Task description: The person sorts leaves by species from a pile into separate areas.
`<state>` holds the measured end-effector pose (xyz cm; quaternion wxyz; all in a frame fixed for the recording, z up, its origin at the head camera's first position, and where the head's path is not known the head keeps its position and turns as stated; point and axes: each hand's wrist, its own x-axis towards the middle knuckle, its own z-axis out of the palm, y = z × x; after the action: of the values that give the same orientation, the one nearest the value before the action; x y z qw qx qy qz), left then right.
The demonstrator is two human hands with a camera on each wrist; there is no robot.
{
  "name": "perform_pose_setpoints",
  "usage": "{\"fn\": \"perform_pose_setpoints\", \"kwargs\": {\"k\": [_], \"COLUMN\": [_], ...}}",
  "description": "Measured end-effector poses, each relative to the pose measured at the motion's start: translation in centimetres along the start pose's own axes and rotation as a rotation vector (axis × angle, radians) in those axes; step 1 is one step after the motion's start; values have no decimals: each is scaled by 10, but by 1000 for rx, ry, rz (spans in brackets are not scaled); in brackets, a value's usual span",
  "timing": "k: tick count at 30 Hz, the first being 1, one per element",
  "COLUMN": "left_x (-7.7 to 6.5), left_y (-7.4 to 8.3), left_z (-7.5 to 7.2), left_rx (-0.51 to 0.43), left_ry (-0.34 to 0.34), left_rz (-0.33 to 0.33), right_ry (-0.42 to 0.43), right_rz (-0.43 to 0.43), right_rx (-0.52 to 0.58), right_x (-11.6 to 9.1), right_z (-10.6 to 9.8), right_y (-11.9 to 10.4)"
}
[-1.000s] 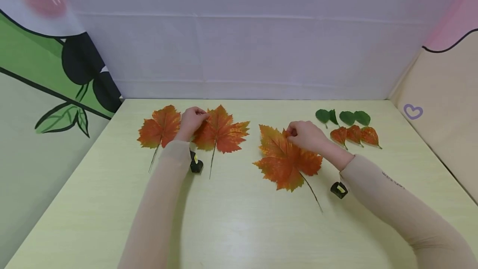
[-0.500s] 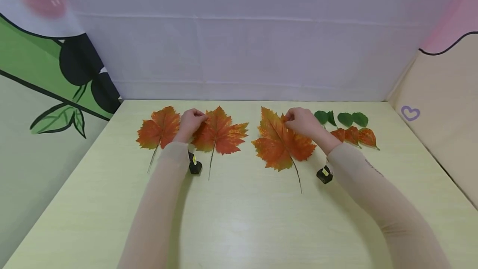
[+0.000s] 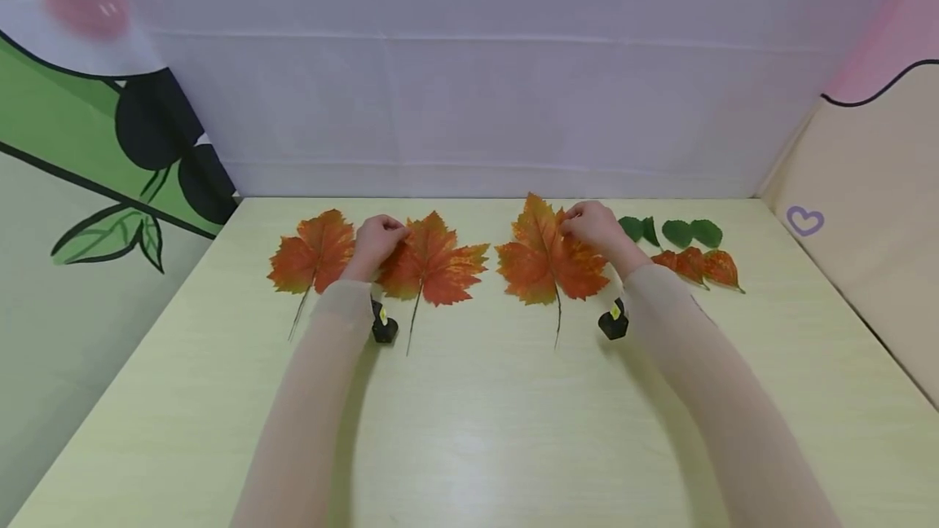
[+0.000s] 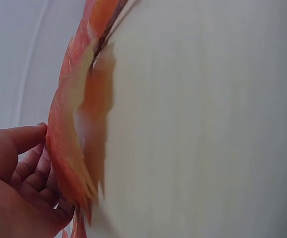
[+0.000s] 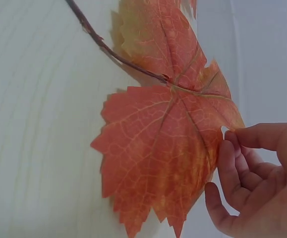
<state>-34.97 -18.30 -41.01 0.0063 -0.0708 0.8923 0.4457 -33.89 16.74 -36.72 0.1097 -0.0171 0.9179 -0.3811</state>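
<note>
My left hand [image 3: 376, 244] pinches the left edge of an orange maple leaf [image 3: 438, 261] in the middle of the table's back part. In the left wrist view that leaf [image 4: 64, 144] curves up from the tabletop, with my thumb against its edge. Further right, my right hand [image 3: 596, 228] pinches the upper right edge of another orange maple leaf [image 3: 544, 257], whose thin stem points towards me. The right wrist view shows this leaf [image 5: 153, 134] close up, its edge between thumb and index finger. A third maple leaf [image 3: 314, 249] lies left of my left hand, partly hidden by it.
Small green leaves [image 3: 676, 231] lie in a row at the back right, with small orange leaves [image 3: 720, 269] just in front. The pale tabletop [image 3: 469, 422] ends at a white cloth wall [image 3: 469, 112]. Patterned cloth [image 3: 66, 210] stands along the left.
My right hand has moved back and slightly left, carrying its maple leaf, which has turned so the stem points more straight towards me. The left hand has stayed in place.
</note>
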Motion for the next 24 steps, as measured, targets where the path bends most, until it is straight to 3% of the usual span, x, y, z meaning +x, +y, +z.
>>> {"fn": "perform_pose_setpoints", "kwargs": {"k": [9, 24], "left_x": [2, -8], "left_y": [-3, 8], "left_z": [-1, -7], "left_rx": [-42, -66], "left_ry": [21, 55], "left_rz": [-29, -28], "right_ry": [44, 61], "right_rz": [102, 51], "right_rx": [145, 38], "right_x": [15, 5], "right_z": [7, 16], "right_y": [4, 9]}}
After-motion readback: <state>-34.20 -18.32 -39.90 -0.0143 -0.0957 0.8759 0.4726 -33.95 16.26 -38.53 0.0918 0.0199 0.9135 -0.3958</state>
